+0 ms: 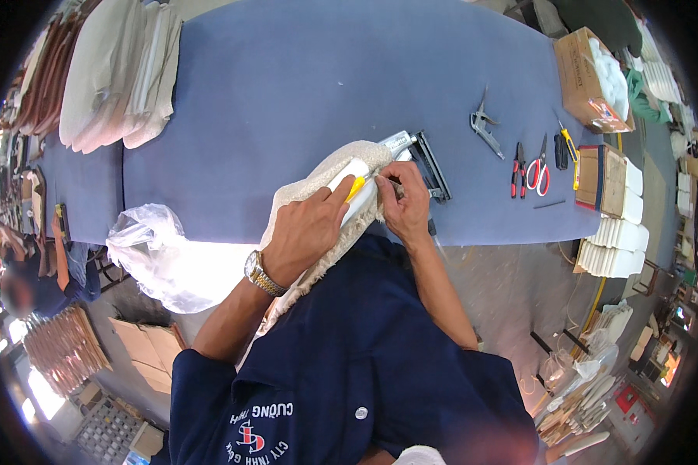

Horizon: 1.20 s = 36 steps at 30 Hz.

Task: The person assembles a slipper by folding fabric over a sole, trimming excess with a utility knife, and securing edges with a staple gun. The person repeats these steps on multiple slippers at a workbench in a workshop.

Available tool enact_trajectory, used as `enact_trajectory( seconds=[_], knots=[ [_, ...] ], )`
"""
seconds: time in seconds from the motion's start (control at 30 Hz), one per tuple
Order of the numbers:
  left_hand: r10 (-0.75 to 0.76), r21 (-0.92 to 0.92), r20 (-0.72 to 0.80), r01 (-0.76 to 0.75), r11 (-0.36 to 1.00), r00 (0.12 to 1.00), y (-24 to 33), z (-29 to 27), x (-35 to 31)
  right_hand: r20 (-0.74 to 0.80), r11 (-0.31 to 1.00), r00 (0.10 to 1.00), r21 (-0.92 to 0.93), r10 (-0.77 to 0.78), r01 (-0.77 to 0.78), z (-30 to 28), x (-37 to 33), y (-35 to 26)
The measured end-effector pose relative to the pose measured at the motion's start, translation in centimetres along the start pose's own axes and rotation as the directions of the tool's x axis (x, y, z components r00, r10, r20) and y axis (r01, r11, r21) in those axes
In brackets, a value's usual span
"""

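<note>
A long padded panel (312, 183) in cream fleecy fabric lies slantwise across the table's near edge and my lap, with white material showing along its middle. My left hand (304, 236), with a watch on the wrist, rests on the panel. Its fingers close around a yellow-handled tool (355, 187), whose tip I cannot make out. At the panel's far end, my right hand (405, 203) pinches the fabric edge between thumb and fingers. Just beyond it on the table lies a silver and black staple gun (430, 167).
At the right lie an air blow gun (485, 133), pliers (517, 170), red-handled scissors (538, 172) and a yellow cutter (570, 155), near a cardboard box (585, 81). Fabric covers (105, 74) are stacked far left. A plastic bag (159, 256) hangs over the near edge. Another person works at left.
</note>
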<state>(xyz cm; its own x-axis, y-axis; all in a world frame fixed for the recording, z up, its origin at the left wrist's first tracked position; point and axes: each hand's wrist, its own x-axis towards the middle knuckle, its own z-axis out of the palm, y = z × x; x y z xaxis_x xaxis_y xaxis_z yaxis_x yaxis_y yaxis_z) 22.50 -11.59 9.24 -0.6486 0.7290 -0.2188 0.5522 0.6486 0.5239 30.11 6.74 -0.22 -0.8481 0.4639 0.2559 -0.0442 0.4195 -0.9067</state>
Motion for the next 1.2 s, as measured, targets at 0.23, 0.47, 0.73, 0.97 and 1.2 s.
enact_trajectory(
  seconds=[0.23,0.47,0.73,0.97,1.2],
  knots=[
    [-0.035,-0.045,-0.066,0.032,0.998,0.997,-0.2,1.3,-1.1,0.086,0.997,0.995,-0.055,-0.047,0.052,-0.5,0.4,-2.2],
    [0.036,-0.215,-0.308,-0.106,0.971,0.951,-1.6,2.2,-1.1,0.048,0.978,0.985,0.117,0.166,-0.171,-0.7,-0.3,-2.8],
    [0.076,-0.275,-0.349,-0.18,0.945,0.934,4.0,-0.7,0.5,0.166,0.935,0.97,0.279,0.177,-0.218,-4.1,0.2,-7.4],
    [0.22,-0.295,-0.262,-0.295,0.909,0.94,5.3,0.5,0.2,0.046,0.818,0.901,0.401,0.432,-0.412,-5.9,-1.0,-5.4],
    [0.348,0.141,0.016,-0.346,0.927,0.937,2.7,4.6,-1.8,0.38,0.706,0.818,0.422,0.431,-0.568,-7.1,-1.1,-8.1]
  ],
)
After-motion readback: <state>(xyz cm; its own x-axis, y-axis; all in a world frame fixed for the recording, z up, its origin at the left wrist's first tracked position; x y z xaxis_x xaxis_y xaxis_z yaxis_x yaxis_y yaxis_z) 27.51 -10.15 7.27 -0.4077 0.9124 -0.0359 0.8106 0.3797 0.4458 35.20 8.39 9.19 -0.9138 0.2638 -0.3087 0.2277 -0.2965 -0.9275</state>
